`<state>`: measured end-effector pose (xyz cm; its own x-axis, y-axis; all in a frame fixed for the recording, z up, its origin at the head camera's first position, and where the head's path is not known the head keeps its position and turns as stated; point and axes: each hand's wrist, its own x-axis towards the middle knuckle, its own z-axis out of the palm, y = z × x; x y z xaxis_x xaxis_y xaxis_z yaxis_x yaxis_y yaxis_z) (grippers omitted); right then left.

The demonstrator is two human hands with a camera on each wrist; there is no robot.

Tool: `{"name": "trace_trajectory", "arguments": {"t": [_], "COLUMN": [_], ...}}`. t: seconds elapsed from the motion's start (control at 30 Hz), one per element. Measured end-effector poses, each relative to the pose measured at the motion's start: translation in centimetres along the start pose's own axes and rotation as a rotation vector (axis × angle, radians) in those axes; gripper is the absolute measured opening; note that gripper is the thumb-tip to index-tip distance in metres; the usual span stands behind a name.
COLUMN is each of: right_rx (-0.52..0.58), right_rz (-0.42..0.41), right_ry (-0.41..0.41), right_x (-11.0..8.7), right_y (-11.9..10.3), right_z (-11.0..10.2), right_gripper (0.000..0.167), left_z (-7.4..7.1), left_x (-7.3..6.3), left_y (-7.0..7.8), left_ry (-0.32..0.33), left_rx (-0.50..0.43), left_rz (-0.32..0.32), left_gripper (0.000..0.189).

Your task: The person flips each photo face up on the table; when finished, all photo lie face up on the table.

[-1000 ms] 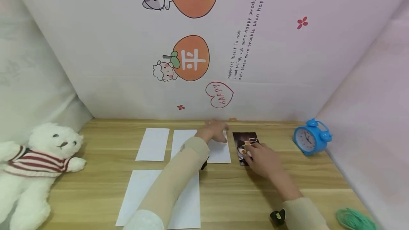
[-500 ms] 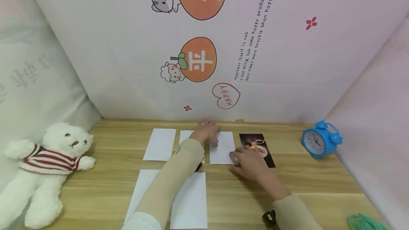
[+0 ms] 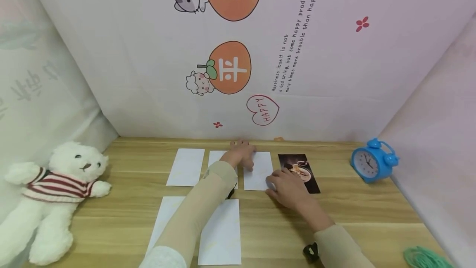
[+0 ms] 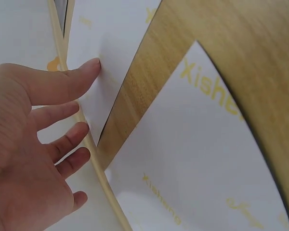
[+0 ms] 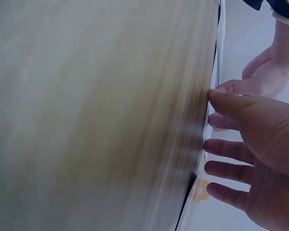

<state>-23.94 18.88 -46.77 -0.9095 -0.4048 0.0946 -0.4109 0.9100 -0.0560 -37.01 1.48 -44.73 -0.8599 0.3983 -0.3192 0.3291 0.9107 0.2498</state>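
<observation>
My left hand [image 3: 242, 154] spreads over the far row of white cards, its fingers straight, and the thumb touches the white card [image 3: 258, 177] nearest the picture card. The left wrist view shows that thumb on a card [image 4: 106, 62], with the other fingers reaching past the table's far edge. At the same card's near right corner, my right hand [image 3: 291, 189] pinches with thumb and index finger, and a bent-up bit of card shows between them. Just beyond the right hand lies a dark picture card [image 3: 311, 181] with a round golden object printed on it, partly covered by the hand.
Farther left in the row lies another white card [image 3: 186, 167]; two larger white sheets, one [image 3: 221, 235] partly under the left sleeve, lie nearer. A white teddy bear [image 3: 59, 193] sits left. A blue alarm clock [image 3: 372, 162] and a green bundle [image 3: 425, 257] are at right.
My right hand has moved left from the picture card to the white card's corner, which now bends up. My left hand has shifted slightly left, and the camera view has turned a little.
</observation>
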Motion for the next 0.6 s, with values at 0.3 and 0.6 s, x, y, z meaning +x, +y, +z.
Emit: {"name": "trace_trajectory", "arguments": {"t": [0.3, 0.6], "right_rx": [-0.026, -0.033], "right_rz": [0.018, 0.018], "right_ry": [-0.01, -0.002], "right_x": [0.2, 0.2], "right_y": [-0.4, -0.6], "right_z": [-0.1, -0.2], "right_gripper": [0.027, 0.025], "left_z": [-0.5, -0.1], "left_x": [-1.3, -0.2], "left_y": [0.3, 0.0], "left_ry": [0.059, 0.039], "left_rx": [0.038, 0.033], "left_rz": [0.034, 0.009], "left_gripper": [0.069, 0.07]}}
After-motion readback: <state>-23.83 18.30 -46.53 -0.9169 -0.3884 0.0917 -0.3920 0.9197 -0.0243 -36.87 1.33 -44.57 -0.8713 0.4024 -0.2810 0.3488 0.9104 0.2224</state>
